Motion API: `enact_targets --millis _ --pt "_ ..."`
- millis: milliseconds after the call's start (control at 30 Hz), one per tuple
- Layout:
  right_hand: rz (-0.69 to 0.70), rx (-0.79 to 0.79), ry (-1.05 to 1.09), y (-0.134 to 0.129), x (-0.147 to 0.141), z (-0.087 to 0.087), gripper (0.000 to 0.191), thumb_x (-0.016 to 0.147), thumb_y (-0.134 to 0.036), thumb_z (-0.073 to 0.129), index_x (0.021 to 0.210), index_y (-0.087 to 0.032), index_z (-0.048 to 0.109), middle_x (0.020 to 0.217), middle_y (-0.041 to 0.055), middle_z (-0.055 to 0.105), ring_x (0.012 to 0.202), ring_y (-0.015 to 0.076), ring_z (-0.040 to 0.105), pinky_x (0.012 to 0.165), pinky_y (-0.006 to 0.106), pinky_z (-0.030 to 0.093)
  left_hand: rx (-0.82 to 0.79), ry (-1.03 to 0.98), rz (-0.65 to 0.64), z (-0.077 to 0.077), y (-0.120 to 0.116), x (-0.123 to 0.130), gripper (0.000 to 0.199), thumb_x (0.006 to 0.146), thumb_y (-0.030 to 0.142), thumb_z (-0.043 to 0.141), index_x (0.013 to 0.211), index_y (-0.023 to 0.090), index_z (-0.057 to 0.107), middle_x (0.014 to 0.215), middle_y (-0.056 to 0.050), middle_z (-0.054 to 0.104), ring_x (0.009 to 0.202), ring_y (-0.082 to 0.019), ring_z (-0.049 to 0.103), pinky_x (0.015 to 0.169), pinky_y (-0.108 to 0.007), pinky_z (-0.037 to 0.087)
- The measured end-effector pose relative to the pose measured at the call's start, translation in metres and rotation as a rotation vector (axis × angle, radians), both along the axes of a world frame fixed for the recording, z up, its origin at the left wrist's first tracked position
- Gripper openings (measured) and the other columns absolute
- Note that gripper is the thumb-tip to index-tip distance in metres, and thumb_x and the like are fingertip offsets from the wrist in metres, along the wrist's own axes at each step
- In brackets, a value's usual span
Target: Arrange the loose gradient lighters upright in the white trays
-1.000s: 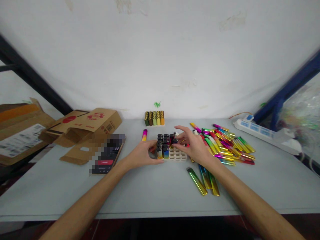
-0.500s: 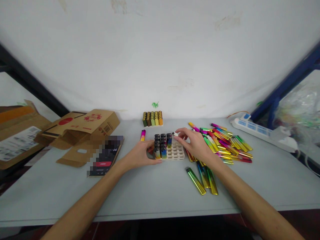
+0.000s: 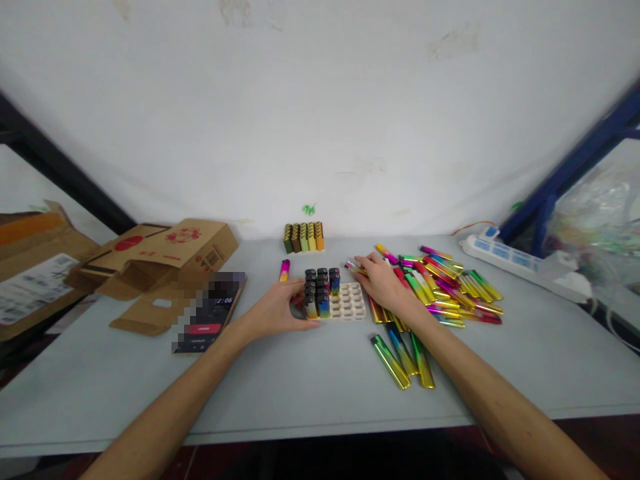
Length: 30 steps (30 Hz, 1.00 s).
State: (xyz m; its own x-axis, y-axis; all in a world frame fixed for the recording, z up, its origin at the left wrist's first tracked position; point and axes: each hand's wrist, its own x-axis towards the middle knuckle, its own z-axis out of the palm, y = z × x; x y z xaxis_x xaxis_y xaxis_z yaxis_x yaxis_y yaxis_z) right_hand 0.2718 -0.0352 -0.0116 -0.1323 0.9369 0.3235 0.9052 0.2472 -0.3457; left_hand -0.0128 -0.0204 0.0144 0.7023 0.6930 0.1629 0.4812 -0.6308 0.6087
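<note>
Half-open left hand holds the tray at its nine-o'clock end; right hand, grip unclear, covers a lighter, long axis ten-to-four.

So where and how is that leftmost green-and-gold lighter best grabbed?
Probably pinch the green-and-gold lighter across its middle, coming from above and its left: it lies flat, long and slim, with the blue-and-gold lighter close on its right.

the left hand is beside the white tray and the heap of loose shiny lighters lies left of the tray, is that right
Not quite: the heap of loose shiny lighters lies right of the white tray, as the head view shows. The left hand is indeed beside the tray.
</note>
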Motion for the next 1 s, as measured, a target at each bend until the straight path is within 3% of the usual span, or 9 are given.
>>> enact_targets --millis 100,167,333,433,533,600,700,833,1000 --pt "0.048 0.044 0.103 -0.003 0.007 0.009 0.016 0.100 -0.017 0.055 0.098 -0.015 0.070 0.100 0.0148 0.069 0.100 0.0266 0.066 0.093 0.039 0.052 0.040 0.027 0.000 0.000 0.001 0.000 0.046 0.071 0.057 0.082 0.084 0.017 0.065 0.079 -0.002 0.062 0.069 -0.017 0.052 0.063 -0.028 0.044" --pt "0.079 0.024 0.254 -0.007 0.009 0.018 0.017 0.102 -0.025 0.054 0.090 -0.018 0.066 0.091 0.0113 0.070 0.092 0.0254 0.068 0.089 0.040 0.053 0.047 0.034 0.000 -0.001 0.001 0.001 0.046 0.072 0.058 0.082 0.083 0.017 0.063 0.079 -0.002 0.062 0.070 -0.017 0.053 0.064 -0.027 0.043" --pt "0.333 -0.259 0.970 -0.026 -0.001 0.044 0.030 0.099 -0.047 0.060 0.116 -0.023 0.052 0.094 0.0031 0.071 0.074 0.0175 0.069 0.074 0.036 0.057 0.083 0.034 0.016 -0.005 0.001 0.003 0.047 0.073 0.058 0.082 0.078 0.018 0.058 0.075 0.001 0.055 0.067 -0.016 0.050 0.063 -0.028 0.041" --pt "0.350 -0.337 1.124 -0.037 -0.011 0.053 0.034 0.097 -0.054 0.063 0.111 -0.026 0.050 0.077 -0.0061 0.056 0.062 0.0119 0.056 0.058 0.026 0.048 0.070 0.028 0.016 -0.007 0.000 0.004 0.047 0.074 0.059 0.082 0.081 0.017 0.060 0.076 0.000 0.056 0.068 -0.016 0.051 0.063 -0.028 0.041" --pt "0.240 -0.304 1.128 -0.041 -0.018 0.055 0.038 0.097 -0.063 0.058 0.099 -0.025 0.051 0.066 -0.0093 0.038 0.053 0.0101 0.037 0.048 0.023 0.031 0.051 0.025 0.025 -0.008 0.001 0.004 0.048 0.074 0.059 0.082 0.083 0.017 0.062 0.078 -0.001 0.059 0.069 -0.017 0.052 0.063 -0.028 0.041" --pt "0.169 -0.211 1.039 -0.041 -0.020 0.053 0.046 0.097 -0.066 0.055 0.084 -0.023 0.052 0.063 -0.0081 0.036 0.054 0.0106 0.033 0.049 0.025 0.028 0.042 0.025 0.025 -0.009 0.001 0.003 0.047 0.074 0.058 0.082 0.085 0.017 0.063 0.080 -0.001 0.061 0.070 -0.017 0.052 0.063 -0.028 0.041" --pt "0.081 -0.054 0.889 -0.039 -0.020 0.047 0.057 0.098 -0.067 0.052 0.064 -0.023 0.040 0.059 -0.0063 0.034 0.055 0.0111 0.032 0.053 0.028 0.027 0.042 0.033 0.021 -0.009 0.001 0.003 0.045 0.074 0.056 0.083 0.087 0.016 0.064 0.081 -0.001 0.062 0.070 -0.017 0.053 0.064 -0.028 0.041" --pt "-0.035 0.092 0.713 -0.038 -0.019 0.042 0.055 0.094 -0.057 0.056 0.058 -0.023 0.032 0.056 -0.0063 0.031 0.055 0.0112 0.031 0.056 0.030 0.024 0.049 0.039 0.017 -0.008 0.001 0.003 0.044 0.075 0.055 0.083 0.086 0.017 0.064 0.080 -0.001 0.061 0.069 -0.016 0.052 0.064 -0.027 0.041" --pt "-0.098 0.095 0.627 -0.041 -0.023 0.044 0.043 0.089 -0.047 0.053 0.059 -0.024 0.032 0.054 -0.0066 0.032 0.053 0.0112 0.032 0.055 0.030 0.024 0.067 0.036 0.014 -0.009 0.002 0.003 0.043 0.075 0.054 0.083 0.084 0.017 0.063 0.079 0.000 0.060 0.069 -0.016 0.052 0.063 -0.027 0.041"
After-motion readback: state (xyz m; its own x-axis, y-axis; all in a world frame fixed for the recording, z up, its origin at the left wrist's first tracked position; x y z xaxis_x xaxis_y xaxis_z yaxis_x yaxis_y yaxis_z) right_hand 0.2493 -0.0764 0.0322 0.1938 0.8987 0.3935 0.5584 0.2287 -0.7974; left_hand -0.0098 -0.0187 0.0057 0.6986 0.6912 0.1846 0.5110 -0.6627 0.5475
